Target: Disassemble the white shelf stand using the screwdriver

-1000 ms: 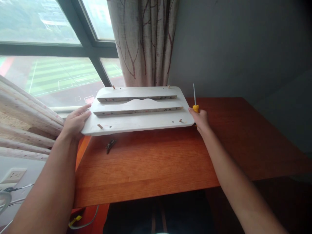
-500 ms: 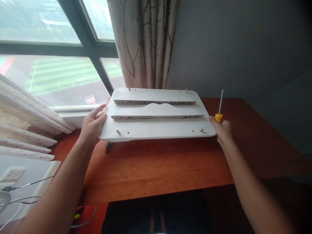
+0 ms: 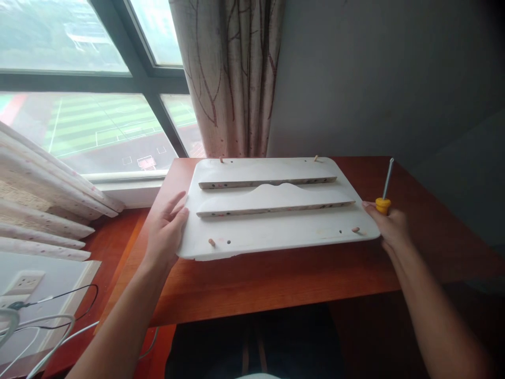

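A white wooden board (image 3: 292, 231) with rounded corners lies level above the table, spanning both hands. Two raised strips, one of them the front strip (image 3: 276, 209), run along its length, and a short wooden dowel (image 3: 212, 242) stands near each corner beside a small hole. My left hand (image 3: 166, 231) grips the board's left edge, thumb on the edge and fingers partly hidden. At the right edge my right hand (image 3: 389, 226) pinches the board and also holds a screwdriver (image 3: 383, 205) with a yellow handle, its shaft pointing up. What lies beneath the board is hidden.
The reddish-brown wooden table (image 3: 276, 284) extends to the right. A window (image 3: 94, 126) and a patterned curtain (image 3: 236, 79) stand behind it. At lower left, cables (image 3: 59, 321) hang by a wall socket (image 3: 27, 283).
Both hands have shifted the board to the right and lower in view, with its right side further out. The screwdriver has moved right along with my right hand.
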Demonstrator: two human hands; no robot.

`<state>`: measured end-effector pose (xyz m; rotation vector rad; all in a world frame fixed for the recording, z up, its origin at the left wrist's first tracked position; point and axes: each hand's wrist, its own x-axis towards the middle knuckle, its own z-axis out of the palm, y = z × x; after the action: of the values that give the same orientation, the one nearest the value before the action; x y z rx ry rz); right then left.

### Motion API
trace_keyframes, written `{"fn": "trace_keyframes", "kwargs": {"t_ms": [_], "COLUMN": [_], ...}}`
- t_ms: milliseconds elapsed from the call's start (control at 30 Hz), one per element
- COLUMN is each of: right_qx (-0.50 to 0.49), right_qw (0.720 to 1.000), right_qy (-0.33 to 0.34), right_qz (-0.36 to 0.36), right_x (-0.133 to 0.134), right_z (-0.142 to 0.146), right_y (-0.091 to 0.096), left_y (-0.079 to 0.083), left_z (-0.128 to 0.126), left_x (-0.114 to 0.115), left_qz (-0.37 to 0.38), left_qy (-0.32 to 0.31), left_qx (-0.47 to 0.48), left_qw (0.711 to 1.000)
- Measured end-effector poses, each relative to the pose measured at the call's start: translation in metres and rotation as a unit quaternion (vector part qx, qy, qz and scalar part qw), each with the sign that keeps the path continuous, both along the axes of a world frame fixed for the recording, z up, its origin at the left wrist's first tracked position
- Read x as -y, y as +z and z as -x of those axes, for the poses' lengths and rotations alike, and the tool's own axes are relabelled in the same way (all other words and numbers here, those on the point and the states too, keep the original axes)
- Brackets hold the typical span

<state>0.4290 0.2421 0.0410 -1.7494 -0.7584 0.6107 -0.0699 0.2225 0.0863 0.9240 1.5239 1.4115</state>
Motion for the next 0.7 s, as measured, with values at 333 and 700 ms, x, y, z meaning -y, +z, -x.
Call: {"fn": "trace_keyframes", "kwargs": {"t_ms": [333,700], "right_qx": [0.045,0.288], "right_qw": [0.998,0.94], "right_qy": [0.035,0.149], "right_qz": [0.017,-0.107], "right_x": [0.007,0.062], "right_z": [-0.002,0.017], "right_y": [0.002,0.072], "left_y": [-0.005,-0.002], "left_z": [-0.001,0.008], "left_x": [0.003,0.006], "left_qz": [0.011,0.002], "left_qy": [-0.021,-0.084], "left_qx": [-0.032,-0.058], "left_qw": [0.999,0.995]}}
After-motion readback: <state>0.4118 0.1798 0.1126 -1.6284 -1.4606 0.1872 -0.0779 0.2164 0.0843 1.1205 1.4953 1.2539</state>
